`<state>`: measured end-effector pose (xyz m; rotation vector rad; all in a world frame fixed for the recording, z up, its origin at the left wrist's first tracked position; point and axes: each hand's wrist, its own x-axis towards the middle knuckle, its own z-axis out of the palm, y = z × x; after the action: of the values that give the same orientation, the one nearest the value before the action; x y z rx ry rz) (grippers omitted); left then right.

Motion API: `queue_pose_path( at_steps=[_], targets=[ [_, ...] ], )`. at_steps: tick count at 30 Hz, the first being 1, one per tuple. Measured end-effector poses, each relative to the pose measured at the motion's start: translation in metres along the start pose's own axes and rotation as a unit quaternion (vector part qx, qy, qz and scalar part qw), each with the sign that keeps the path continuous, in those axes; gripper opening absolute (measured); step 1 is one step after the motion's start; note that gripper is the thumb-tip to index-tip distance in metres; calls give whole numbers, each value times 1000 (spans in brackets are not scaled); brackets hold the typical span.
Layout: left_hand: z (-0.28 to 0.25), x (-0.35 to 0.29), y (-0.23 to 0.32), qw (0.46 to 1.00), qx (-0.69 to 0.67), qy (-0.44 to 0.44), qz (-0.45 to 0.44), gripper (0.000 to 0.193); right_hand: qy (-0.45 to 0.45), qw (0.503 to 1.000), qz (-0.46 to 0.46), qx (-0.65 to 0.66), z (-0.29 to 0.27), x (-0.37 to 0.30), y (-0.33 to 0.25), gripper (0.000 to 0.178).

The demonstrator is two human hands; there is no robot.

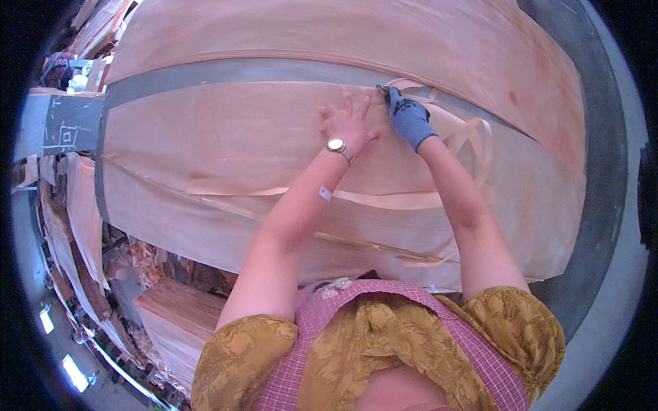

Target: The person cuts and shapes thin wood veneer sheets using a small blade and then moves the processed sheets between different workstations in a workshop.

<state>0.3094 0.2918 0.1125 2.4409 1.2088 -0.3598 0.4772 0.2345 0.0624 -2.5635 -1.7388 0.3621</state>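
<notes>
My left hand (348, 125), bare and with a watch (336, 145) on its wrist, lies flat with fingers spread on a thin sheet of wood veneer (226, 137). Close to its right, my right hand (410, 119) wears a blue-grey glove and is closed on a small dark tool (384, 91), whose exact kind I cannot make out. The tool's end is at the sheet's far edge. From beside the glove, a thin curled veneer strip (484, 147) loops over the sheet to the right.
Beyond a grey strip of tabletop (226, 70) lies a large veneer stack (329, 31). Another long strip (391, 200) crosses the sheet nearer to me. Torn veneer pieces (86, 198) hang and pile at the left, near a stacked block of sheets (181, 312).
</notes>
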Motion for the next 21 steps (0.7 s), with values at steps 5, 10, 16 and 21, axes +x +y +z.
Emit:
queue_pose_path(
  at_steps=[5, 10, 16, 21],
  targets=[
    [-1, 17, 14, 995, 86, -44, 4, 106, 28, 998, -39, -50, 19, -48, 23, 34],
    [-2, 16, 14, 995, 87, -47, 4, 106, -46, 997, 44, -48, 6, -156, 23, 35],
    [8, 21, 8, 996, 84, -31, 19, 105, -171, 966, 193, -36, 16, -293, 42, 32],
    [0, 18, 16, 994, 97, -28, 33, 108, -70, 972, 211, 74, 23, -330, 56, 38]
  ],
)
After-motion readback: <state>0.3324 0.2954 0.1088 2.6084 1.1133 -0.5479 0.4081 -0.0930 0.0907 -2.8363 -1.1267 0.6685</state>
